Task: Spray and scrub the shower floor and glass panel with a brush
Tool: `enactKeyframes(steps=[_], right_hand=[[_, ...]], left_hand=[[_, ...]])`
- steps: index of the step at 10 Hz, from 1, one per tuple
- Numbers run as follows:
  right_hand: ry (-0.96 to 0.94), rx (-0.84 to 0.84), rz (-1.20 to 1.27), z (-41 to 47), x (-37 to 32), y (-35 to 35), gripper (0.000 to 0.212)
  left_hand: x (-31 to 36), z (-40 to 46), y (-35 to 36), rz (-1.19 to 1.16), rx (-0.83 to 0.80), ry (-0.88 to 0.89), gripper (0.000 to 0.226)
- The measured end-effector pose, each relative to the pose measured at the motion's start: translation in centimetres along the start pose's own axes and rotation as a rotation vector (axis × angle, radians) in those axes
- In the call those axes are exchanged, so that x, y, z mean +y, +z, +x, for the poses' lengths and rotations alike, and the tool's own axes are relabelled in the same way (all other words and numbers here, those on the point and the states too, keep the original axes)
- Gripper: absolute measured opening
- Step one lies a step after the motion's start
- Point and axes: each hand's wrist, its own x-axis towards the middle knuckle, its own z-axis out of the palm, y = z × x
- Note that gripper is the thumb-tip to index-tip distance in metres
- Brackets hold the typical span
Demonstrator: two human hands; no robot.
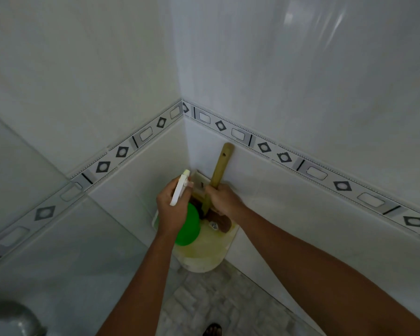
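A green spray bottle (188, 226) with a white trigger head (180, 189) stands over a corner shelf (204, 255), and my left hand (171, 209) is closed around its neck. My right hand (224, 201) grips the lower part of a brush's wooden handle (222, 163), which sticks up against the right tiled wall. The brush head is mostly hidden behind my hand; a dark brown part (218, 220) shows below it. The shower floor (218, 301) of small grey tiles lies below the shelf.
Two white tiled walls meet in the corner, with a patterned border strip (264, 147) running along both. A pale panel surface (66, 258) fills the lower left. A grey rounded metal object (12, 318) sits at the bottom left. A sandalled foot (212, 330) shows at the bottom edge.
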Motion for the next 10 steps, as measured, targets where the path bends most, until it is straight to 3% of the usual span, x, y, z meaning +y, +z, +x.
enactKeyframes(steps=[2,4,6,9,10], right_hand=[[-0.042,-0.024,0.064,0.5,1.2,0.3,0.024],[-0.071,-0.026,0.142,1.0,2.3,1.3,0.031],[-0.081,0.014,0.089,1.1,3.2,1.7,0.028],[-0.143,0.028,-0.05,-0.9,1.4,0.5,0.025],[-0.148,0.031,-0.119,-1.8,1.1,0.1,0.024]], left_hand=[[-0.7,0.9,-1.1,-0.056,-0.024,-0.008,0.02],[-1.1,0.5,-1.5,-0.053,-0.053,-0.02,0.027],[-0.4,-0.5,-1.2,-0.023,-0.057,-0.048,0.032],[1.6,-2.3,-2.3,0.013,0.073,-0.089,0.048],[3.3,-1.9,-2.0,0.24,0.08,0.185,0.049]])
